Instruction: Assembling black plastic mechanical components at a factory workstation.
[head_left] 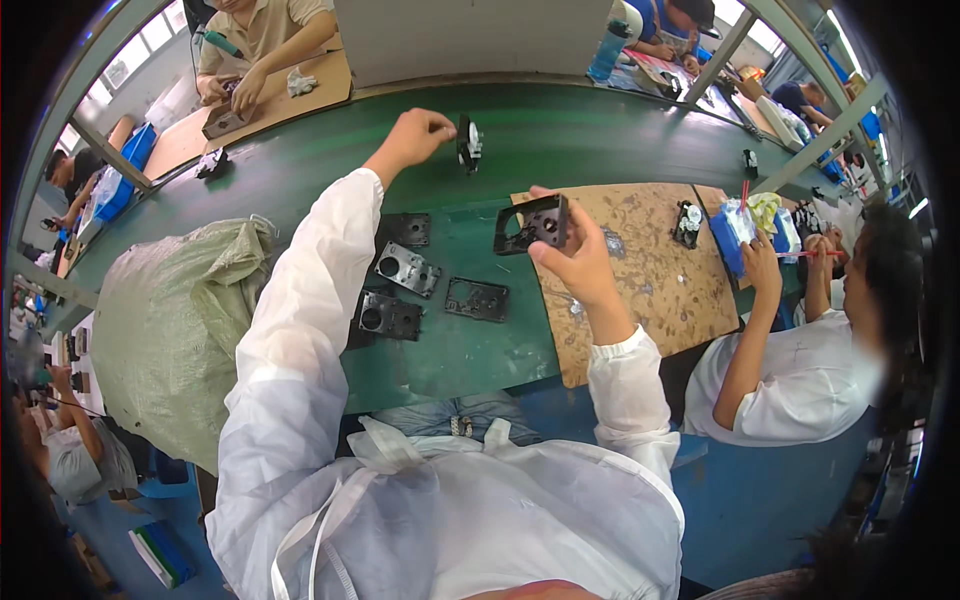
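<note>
My left hand (pixel 415 138) reaches out over the green conveyor belt, its thumb and fingers pinched at the left edge of a black plastic assembly with white parts (pixel 470 145). That assembly is seen nearly edge-on, so the contact is hard to make out. A black rectangular plastic housing (pixel 530 226) with a large opening sits between the thumb and fingers of my right hand (pixel 580 255), above the near table. Below and left of it lie several more black housings: one with a round hole (pixel 407 270), another (pixel 391 316) nearer me, and a shallow one (pixel 476 299).
A brown patterned board (pixel 640 270) covers the table at right, bearing another black-and-white assembly (pixel 687 224). A bulky green woven sack (pixel 180 330) stands at left. To my right a co-worker (pixel 800 370) handles red-tipped tools beside a blue bin (pixel 730 240). Other people work across the belt (pixel 560 120).
</note>
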